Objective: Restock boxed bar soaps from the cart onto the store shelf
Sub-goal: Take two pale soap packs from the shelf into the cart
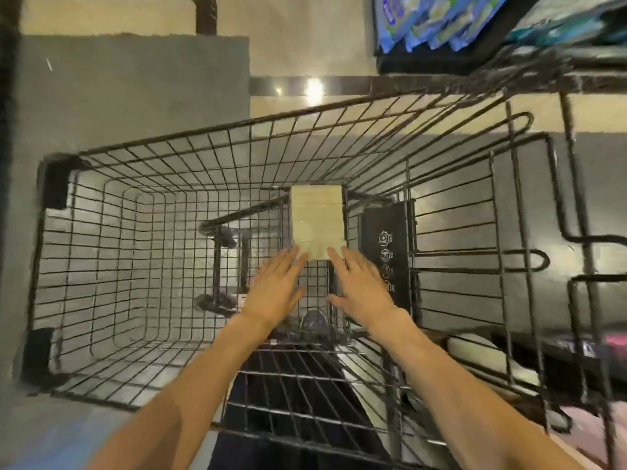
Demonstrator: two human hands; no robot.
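A black wire cart (pixel 142 205) fills the view, seen from above, its mesh walls sloping down to the basket floor. A black plastic panel (pixel 386 252) with round printed symbols stands against the cart's right inner wall, just beside the right hand. Wheels and frame bars show through the mesh below. At the upper right, blue packaged goods (pixel 437 22) sit on a dark shelf (pixel 441 62) edge, well apart from the hands. Grey and beige floor (pixel 135 96) lies beyond the cart.

A pale cream box (pixel 317 220) rests on the basket floor near the cart's right side, its long axis running away from the person, its broad top face up. Its print is too blurred to read.

Both arms reach down into the basket. The left hand (pixel 276 283) and right hand (pixel 361 283) flank the box's near end, fingers straight and spread, fingertips touching or just at its near corners. Each grip is wide and holds nothing. Nothing lies between the hands and the box.
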